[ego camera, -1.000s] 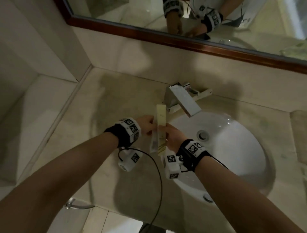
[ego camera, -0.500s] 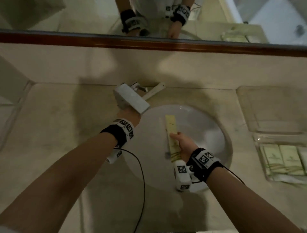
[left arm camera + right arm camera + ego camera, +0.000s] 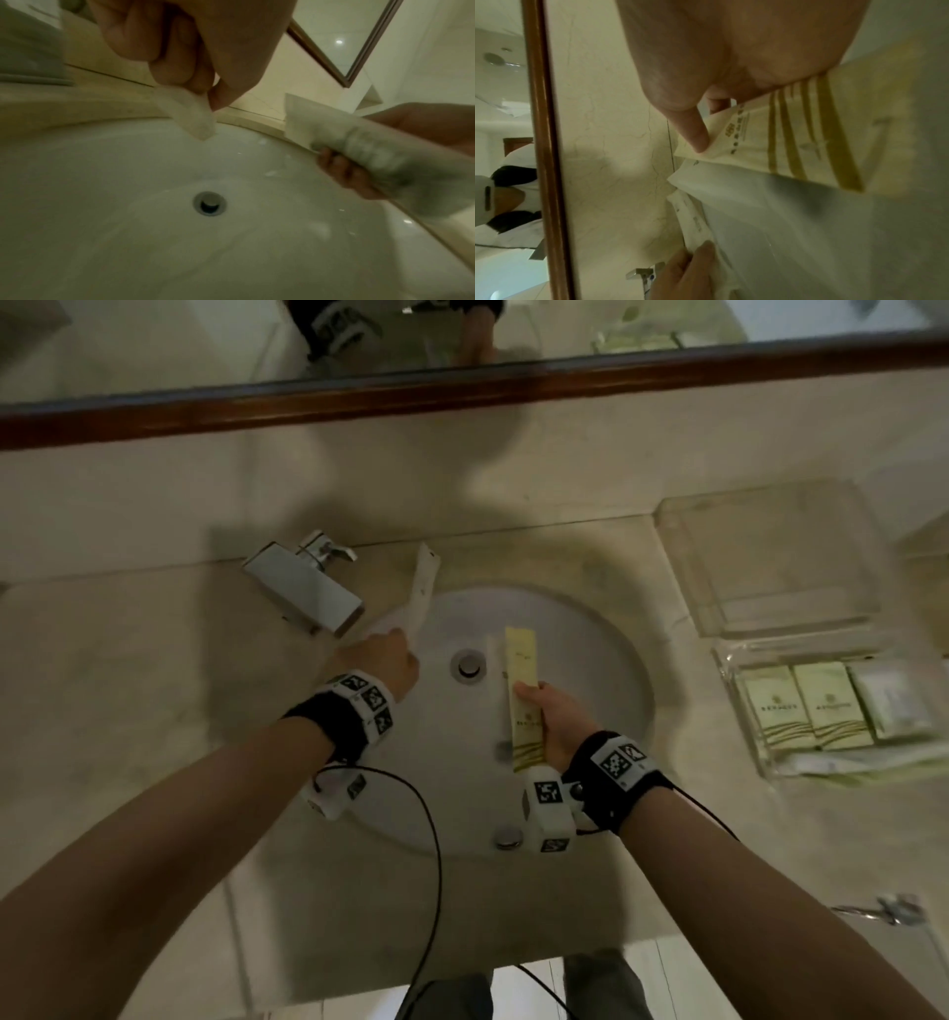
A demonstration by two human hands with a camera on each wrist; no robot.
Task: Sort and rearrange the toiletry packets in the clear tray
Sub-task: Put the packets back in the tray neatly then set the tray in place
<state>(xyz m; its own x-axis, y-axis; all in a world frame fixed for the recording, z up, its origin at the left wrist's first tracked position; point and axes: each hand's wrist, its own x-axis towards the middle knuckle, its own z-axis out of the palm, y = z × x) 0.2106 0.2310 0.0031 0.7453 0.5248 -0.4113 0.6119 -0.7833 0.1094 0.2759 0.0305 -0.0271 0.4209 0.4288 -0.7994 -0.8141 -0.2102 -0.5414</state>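
The left hand [image 3: 377,662] is pinching a white sachet [image 3: 422,588]; the right hand [image 3: 557,719] is gripping yellow packets [image 3: 521,695] over the sink [image 3: 606,670]. The clear tray [image 3: 739,711], right of frame, is holding several packets; sorting is looking partly finished.

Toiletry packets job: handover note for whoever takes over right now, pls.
Left hand: pinches a long white packet over the sink's left rim, by the faucet.
Right hand: grips a long cream packet with gold stripes over the basin; a white packet seems to sit behind it.
Clear tray: on the counter to the right, already holding two cream packets side by side, a white one beside them and some along the front.
Done: part of the tray is filled.
Left: carry both hands' packets to the tray and line them up with the rest.
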